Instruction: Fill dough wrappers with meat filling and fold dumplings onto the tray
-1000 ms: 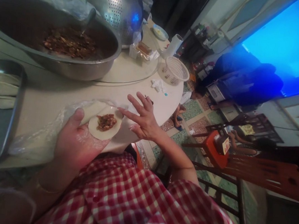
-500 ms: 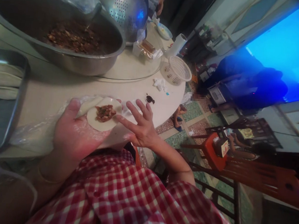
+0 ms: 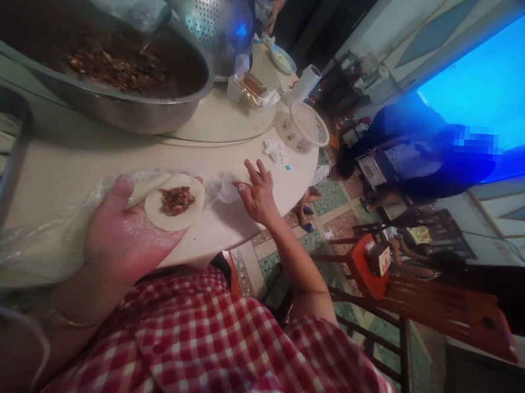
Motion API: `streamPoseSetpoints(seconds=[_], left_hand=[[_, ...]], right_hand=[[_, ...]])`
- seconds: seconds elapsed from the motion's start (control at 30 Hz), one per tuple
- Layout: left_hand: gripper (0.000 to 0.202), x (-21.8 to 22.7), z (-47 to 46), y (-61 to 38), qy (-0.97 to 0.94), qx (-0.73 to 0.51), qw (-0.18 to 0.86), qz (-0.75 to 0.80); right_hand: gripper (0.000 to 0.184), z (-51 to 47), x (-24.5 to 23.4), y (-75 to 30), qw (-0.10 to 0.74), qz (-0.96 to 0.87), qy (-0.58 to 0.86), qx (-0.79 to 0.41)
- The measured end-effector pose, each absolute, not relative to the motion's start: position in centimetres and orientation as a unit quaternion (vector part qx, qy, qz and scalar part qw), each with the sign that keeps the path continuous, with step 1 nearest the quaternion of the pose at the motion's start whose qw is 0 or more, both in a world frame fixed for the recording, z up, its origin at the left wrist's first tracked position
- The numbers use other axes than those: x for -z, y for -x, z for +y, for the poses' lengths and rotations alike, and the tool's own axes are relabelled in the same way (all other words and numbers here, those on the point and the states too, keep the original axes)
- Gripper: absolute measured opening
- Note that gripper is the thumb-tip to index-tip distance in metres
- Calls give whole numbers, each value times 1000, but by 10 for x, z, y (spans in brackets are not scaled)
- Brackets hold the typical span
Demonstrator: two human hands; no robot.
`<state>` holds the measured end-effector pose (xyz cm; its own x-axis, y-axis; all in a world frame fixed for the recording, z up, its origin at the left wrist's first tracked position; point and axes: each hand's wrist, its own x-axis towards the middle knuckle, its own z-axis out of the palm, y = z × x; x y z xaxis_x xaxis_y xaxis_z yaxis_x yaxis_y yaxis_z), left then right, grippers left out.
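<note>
A round white dumpling wrapper point(image 3: 154, 209) lies on the palm of my left hand point(image 3: 115, 235), its thumb raised at the side. Minced meat filling point(image 3: 178, 201) with green bits sits in the wrapper's middle, which is unfolded. More wrappers in clear plastic point(image 3: 76, 221) show behind the left thumb. My right hand point(image 3: 257, 199) is to the right of the wrapper, apart from it, fingers spread and holding nothing visible. Close to its fingertips on the table is a small translucent container point(image 3: 228, 189), blurred.
A large metal basin point(image 3: 160, 116) of dark filling stands at upper left, before a metal colander point(image 3: 223, 34). A metal tray point(image 3: 21, 107) with folded dumplings is at far left. A white plastic basket point(image 3: 308, 131) sits near the table's right edge. People and an orange chair point(image 3: 367, 268) are beyond.
My right hand has drawn away from the wrapper to the right, over the table edge side. The left hand still holds the filled wrapper. The view has shifted slightly.
</note>
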<state>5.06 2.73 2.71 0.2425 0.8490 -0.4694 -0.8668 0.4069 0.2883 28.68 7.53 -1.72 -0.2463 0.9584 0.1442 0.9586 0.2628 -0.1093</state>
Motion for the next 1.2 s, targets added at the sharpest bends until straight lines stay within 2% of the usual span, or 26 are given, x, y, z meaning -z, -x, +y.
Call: streamPoseSetpoints(seconds=[0.1, 0.2, 0.3, 0.5, 0.77, 0.9, 1.07, 1.2], left_hand=[[63, -25, 27, -53, 9, -544, 788, 288], [64, -21, 25, -54, 5, -527, 802, 279], [60, -13, 22, -55, 7, -485, 845, 228], [50, -2, 18, -58, 6, -434, 893, 123], [62, 7, 17, -51, 0, -397, 913, 92], [53, 8, 17, -49, -11, -430, 901, 46], [62, 3, 17, -45, 9, -429, 900, 70], [64, 1, 18, -44, 30, -455, 880, 130]], right_hand=[[40, 75, 16, -288, 97, -793, 602, -4], [45, 66, 4, -288, 154, -793, 589, 3], [47, 55, -13, -279, 183, -839, 512, 1], [43, 52, -35, -240, 103, -902, 419, -16], [42, 57, -47, -219, 61, -939, 338, -25], [44, 58, -52, -210, 73, -932, 355, -13], [46, 53, -50, -220, 123, -939, 322, 0], [60, 65, -37, -265, 193, -857, 477, 23]])
